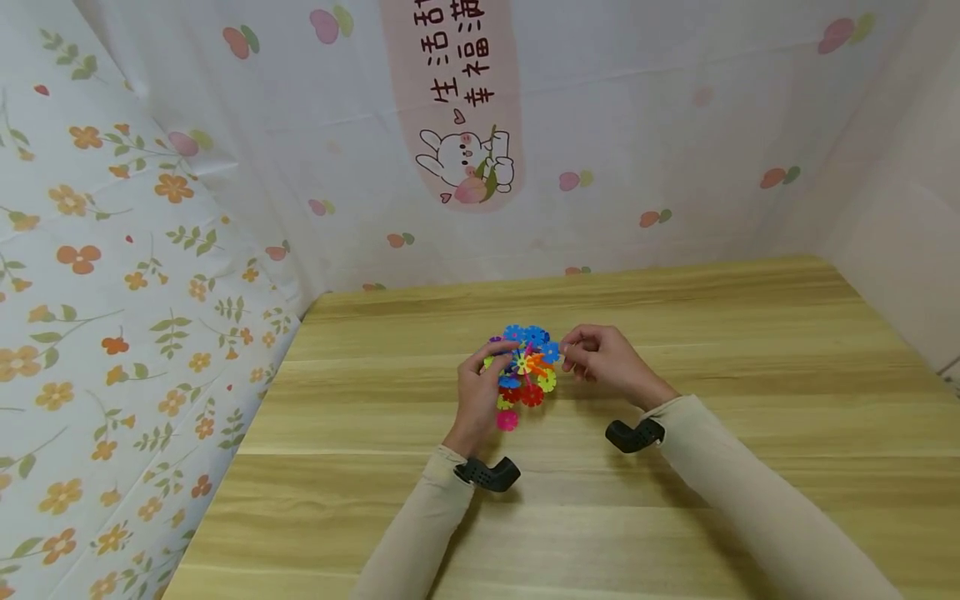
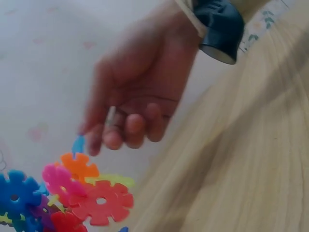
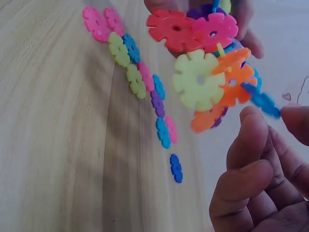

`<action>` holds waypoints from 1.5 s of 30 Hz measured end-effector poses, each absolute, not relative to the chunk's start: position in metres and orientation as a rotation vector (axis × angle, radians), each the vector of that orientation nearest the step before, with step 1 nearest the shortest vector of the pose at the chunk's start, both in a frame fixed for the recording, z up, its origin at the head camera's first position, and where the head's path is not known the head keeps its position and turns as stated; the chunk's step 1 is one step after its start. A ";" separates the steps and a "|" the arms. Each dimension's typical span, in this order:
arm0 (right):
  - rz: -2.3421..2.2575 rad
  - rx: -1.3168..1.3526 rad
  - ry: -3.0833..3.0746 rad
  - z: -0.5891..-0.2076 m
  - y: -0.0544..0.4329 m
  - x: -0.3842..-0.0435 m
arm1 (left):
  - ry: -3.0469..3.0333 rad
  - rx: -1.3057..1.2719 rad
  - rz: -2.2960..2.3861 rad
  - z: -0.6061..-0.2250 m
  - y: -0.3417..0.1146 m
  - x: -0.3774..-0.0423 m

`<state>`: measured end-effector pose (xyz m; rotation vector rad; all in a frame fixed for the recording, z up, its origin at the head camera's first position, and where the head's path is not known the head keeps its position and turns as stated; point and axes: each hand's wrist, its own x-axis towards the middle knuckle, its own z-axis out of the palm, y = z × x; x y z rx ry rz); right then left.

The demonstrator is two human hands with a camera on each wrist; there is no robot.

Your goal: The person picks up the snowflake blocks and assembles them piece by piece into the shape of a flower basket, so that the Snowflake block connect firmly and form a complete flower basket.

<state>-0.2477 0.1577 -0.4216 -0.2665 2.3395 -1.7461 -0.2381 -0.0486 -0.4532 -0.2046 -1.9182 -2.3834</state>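
A cluster of interlocked flower-shaped plastic discs (image 1: pixel 522 363) in red, pink, orange, yellow, blue and purple is held up over the table. My left hand (image 1: pixel 477 392) grips it from the left; in the right wrist view its fingers (image 3: pixel 245 17) show behind the cluster. My right hand (image 1: pixel 607 362) pinches a blue disc (image 3: pixel 261 100) between thumb and fingertip at the cluster's right side. The blue disc's edge meets an orange disc (image 3: pixel 235 83) there. The left wrist view shows the right hand (image 2: pixel 140 92) from across the cluster, its other fingers curled.
Loose discs lie in a staggered line on the wood-grain table (image 1: pixel 360 467), among them a pink disc (image 3: pixel 95 24), a green disc (image 3: pixel 135 81) and a blue disc (image 3: pixel 176 168). A white printed cloth (image 1: pixel 637 125) hangs behind the table, and a floral cloth (image 1: pixel 150 317) on the left.
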 end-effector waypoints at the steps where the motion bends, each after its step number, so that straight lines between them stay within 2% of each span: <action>1: -1.742 -0.259 2.339 -0.422 0.158 -0.248 | -1.896 -0.194 -2.397 -0.453 -0.050 -0.238; 8: -1.574 -0.307 2.342 -0.434 0.156 -0.249 | -1.839 -0.168 -2.455 -0.446 -0.062 -0.243; 17: -1.071 -0.910 2.518 -0.439 0.113 -0.232 | -1.752 -0.215 -2.546 -0.437 -0.067 -0.248; 20: -0.920 -1.036 2.580 -0.441 0.100 -0.229 | -1.741 -0.218 -2.554 -0.435 -0.067 -0.249; 27: -0.789 -1.070 2.678 -0.445 0.089 -0.225 | -1.722 -0.198 -2.543 -0.433 -0.066 -0.249; 34: -0.775 -1.257 2.680 -0.447 0.089 -0.225 | -1.698 -0.216 -2.554 -0.434 -0.065 -0.248; 45: -0.711 -1.292 2.707 -0.449 0.089 -0.222 | -1.700 -0.193 -2.552 -0.439 -0.063 -0.245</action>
